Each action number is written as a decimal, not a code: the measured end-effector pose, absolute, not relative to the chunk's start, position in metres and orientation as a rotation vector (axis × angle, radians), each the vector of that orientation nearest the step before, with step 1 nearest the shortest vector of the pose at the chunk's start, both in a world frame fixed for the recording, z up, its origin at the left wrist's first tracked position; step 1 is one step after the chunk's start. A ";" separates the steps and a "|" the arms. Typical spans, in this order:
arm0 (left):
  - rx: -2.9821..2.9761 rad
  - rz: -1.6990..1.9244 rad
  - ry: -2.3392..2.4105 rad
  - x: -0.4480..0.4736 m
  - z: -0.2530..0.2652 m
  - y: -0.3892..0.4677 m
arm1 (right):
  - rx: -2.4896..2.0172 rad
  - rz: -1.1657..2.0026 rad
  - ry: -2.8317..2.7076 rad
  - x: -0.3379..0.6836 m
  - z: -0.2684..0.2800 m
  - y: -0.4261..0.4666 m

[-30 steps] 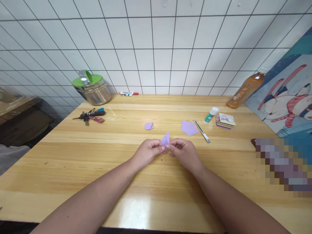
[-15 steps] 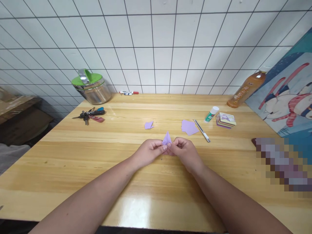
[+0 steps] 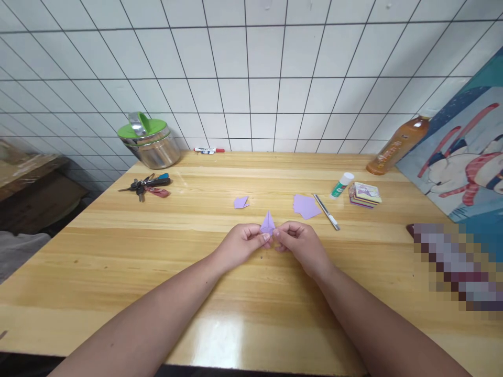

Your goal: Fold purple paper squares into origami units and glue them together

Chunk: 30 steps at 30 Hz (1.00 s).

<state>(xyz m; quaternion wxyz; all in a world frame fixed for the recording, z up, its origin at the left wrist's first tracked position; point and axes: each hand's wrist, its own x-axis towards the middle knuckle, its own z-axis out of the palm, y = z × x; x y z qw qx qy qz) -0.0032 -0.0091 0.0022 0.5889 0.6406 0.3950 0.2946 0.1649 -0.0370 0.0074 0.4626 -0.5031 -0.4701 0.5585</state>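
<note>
A small folded purple paper (image 3: 268, 224), pointed at the top and creased down its middle, is held up above the wooden table. My left hand (image 3: 245, 242) pinches its lower left part between thumb and fingers. At its right edge, my right hand (image 3: 296, 242) closes thumb and forefinger on the lower corner. Behind the hands lies another folded purple paper piece (image 3: 241, 202). Farther right are several purple paper sheets (image 3: 306, 206) in a loose pile, with a box cutter (image 3: 326, 212) beside them. The paper's lower edge is hidden by my fingers.
A glue stick (image 3: 341, 186) stands next to a stack of coloured paper (image 3: 364, 195). An amber drink bottle (image 3: 398, 145) leans near a painted board (image 3: 463, 157). At left are keys (image 3: 145, 185) and a steel pot with green lid (image 3: 151, 144). Markers (image 3: 209, 150) lie along the tiled wall.
My right thumb and fingers have shifted slightly right, from the paper's middle to its right edge. More of the paper's lower front shows. My left hand keeps its pinch.
</note>
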 end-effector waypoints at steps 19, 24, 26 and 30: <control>1.407 0.719 0.829 0.001 0.001 -0.008 | -1.252 1.229 -1.058 0.165 0.001 -0.031; 1.456 0.774 0.909 0.003 0.001 -0.008 | -1.260 1.252 -1.084 0.160 0.005 -0.034; 1.497 0.781 0.934 0.002 0.002 -0.009 | -1.259 1.283 -1.079 0.160 0.005 -0.034; 1.549 0.753 0.951 0.001 0.002 -0.009 | -1.236 1.317 -1.126 0.159 0.005 -0.034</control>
